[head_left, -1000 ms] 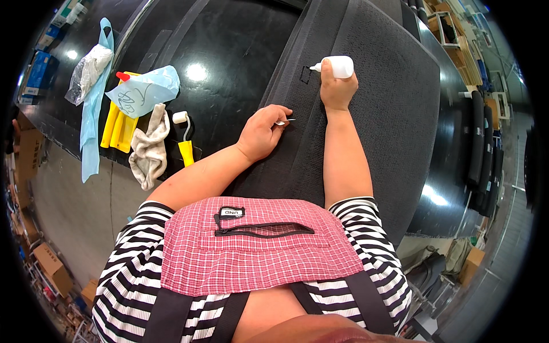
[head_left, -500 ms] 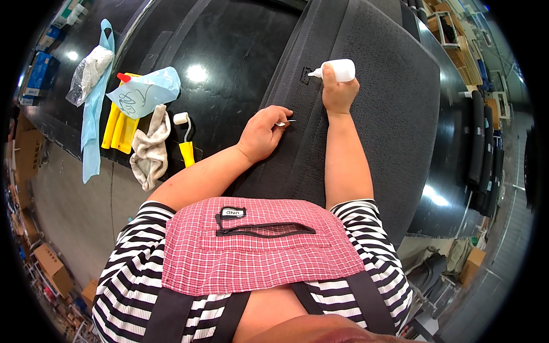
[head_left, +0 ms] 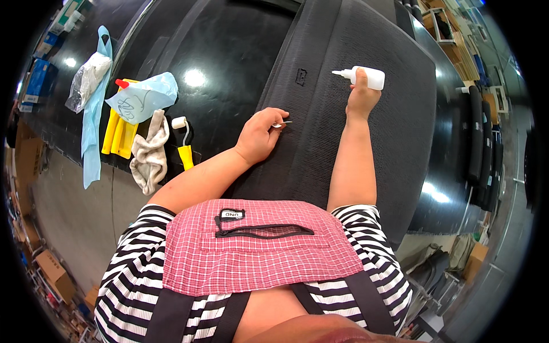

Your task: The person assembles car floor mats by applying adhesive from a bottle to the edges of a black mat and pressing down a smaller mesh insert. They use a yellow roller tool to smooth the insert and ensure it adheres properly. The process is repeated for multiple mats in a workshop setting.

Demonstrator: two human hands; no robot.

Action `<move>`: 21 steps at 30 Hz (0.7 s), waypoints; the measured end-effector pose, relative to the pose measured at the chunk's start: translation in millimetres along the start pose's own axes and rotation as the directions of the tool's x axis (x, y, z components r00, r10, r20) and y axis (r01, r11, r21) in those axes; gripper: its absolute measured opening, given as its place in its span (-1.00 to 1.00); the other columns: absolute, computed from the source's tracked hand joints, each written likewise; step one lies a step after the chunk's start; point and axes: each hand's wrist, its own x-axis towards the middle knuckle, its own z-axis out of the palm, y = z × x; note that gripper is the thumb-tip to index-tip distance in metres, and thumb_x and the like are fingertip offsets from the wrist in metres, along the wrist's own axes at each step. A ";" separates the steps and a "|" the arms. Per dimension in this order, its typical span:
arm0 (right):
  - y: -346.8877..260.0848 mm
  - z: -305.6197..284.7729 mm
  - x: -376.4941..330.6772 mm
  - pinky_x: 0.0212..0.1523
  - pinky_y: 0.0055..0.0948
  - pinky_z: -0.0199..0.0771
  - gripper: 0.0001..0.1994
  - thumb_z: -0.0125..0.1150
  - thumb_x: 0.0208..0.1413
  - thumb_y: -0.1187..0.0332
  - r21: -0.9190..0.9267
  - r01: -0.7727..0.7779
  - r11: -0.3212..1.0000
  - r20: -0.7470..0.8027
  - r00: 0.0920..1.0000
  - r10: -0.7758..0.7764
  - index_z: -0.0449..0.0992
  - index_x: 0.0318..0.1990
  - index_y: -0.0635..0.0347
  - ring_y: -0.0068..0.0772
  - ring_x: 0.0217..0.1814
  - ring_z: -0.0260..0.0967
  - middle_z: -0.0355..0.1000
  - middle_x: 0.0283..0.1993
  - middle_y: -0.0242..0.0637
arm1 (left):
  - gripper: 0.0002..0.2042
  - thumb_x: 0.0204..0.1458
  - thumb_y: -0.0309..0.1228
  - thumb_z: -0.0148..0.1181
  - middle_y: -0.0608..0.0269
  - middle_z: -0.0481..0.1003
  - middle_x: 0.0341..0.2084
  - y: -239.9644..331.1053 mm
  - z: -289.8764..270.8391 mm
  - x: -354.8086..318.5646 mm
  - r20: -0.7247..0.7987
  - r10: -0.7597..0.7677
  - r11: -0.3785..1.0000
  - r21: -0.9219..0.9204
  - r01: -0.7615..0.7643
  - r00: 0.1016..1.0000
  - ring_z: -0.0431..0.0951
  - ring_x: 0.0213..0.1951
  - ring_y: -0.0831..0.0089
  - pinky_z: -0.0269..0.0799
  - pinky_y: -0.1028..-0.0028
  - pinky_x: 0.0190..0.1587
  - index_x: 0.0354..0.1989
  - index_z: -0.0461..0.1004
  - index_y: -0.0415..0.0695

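My right hand (head_left: 362,104) is closed round a white squeeze bottle (head_left: 375,79), its narrow nozzle pointing left. The bottle is over a black textured mat or panel (head_left: 372,154) that spans the table. Left of the nozzle, a small dark rectangular outline (head_left: 301,77) marks the mat's surface. At the mat's left edge, my left hand (head_left: 257,136) pinches a small, thin, white piece (head_left: 281,124) between its fingers. Most of that piece is hidden by the fingers, so its kind cannot be told.
On the glossy black table (head_left: 211,63) at left lie a yellow tray (head_left: 119,134), a light-blue sheet (head_left: 144,98), a crumpled pale cloth (head_left: 150,151), a small roller with yellow handle (head_left: 185,154) and a clear plastic bag (head_left: 88,80). Dark rolls (head_left: 477,143) stand at far right.
My right hand has moved right with the bottle, taking the nozzle away from the rectangular outline. My left hand keeps its pinch on the white piece, nearly in place.
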 end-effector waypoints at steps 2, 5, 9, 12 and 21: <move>6.8 -11.2 5.7 -0.09 -0.28 0.53 -0.67 0.28 0.16 0.17 -0.057 -0.020 0.998 0.009 1.000 0.020 0.63 -0.22 0.34 -0.27 -0.14 0.60 0.62 -0.22 -0.14 | -0.91 0.12 -0.64 0.19 0.05 0.62 -0.07 -0.6 -0.1 0.1 0.009 0.000 1.000 0.016 0.000 1.000 0.62 -0.11 0.13 0.53 0.31 -0.05 -0.28 0.43 -0.20; 15.2 -16.8 11.9 -0.06 -0.23 0.53 -0.63 0.26 0.15 0.12 -0.213 0.026 0.977 0.065 0.998 -0.013 0.63 -0.20 0.35 -0.17 -0.14 0.60 0.62 -0.22 -0.11 | -0.92 0.13 -0.64 0.19 0.06 0.62 -0.08 -0.1 0.1 0.5 0.007 -0.022 0.999 0.025 0.022 1.000 0.63 -0.12 0.13 0.53 0.31 -0.05 -0.28 0.43 -0.20; 16.7 -16.1 12.2 -0.03 -0.22 0.54 -0.62 0.25 0.15 0.07 -0.310 0.099 0.945 0.101 0.992 -0.071 0.65 -0.24 0.29 -0.11 -0.15 0.61 0.65 -0.24 -0.11 | -0.92 0.14 -0.62 0.20 0.07 0.63 -0.09 1.8 -0.3 1.5 0.007 -0.016 0.999 0.034 0.016 1.000 0.63 -0.11 0.12 0.52 0.31 -0.03 -0.29 0.44 -0.20; 21.2 -15.3 15.6 -0.04 -0.21 0.55 -0.62 0.24 0.16 0.05 -0.332 0.123 0.935 0.116 0.989 -0.089 0.66 -0.24 0.26 -0.08 -0.14 0.62 0.65 -0.23 -0.12 | -0.91 0.13 -0.62 0.21 0.07 0.63 -0.11 4.2 -0.1 0.9 0.007 -0.021 0.999 0.026 0.021 1.000 0.63 -0.13 0.12 0.53 0.30 -0.06 -0.29 0.43 -0.19; 27.2 -14.6 23.6 -0.10 -0.13 0.59 -0.59 0.23 0.16 0.00 -0.392 0.262 0.882 0.166 0.963 -0.212 0.66 -0.29 0.24 0.04 -0.20 0.64 0.65 -0.30 -0.06 | -0.89 0.12 -0.64 0.21 0.08 0.62 -0.12 3.0 0.6 1.7 0.002 -0.002 1.000 0.016 0.002 1.000 0.62 -0.18 0.14 0.53 0.31 -0.11 -0.30 0.41 -0.18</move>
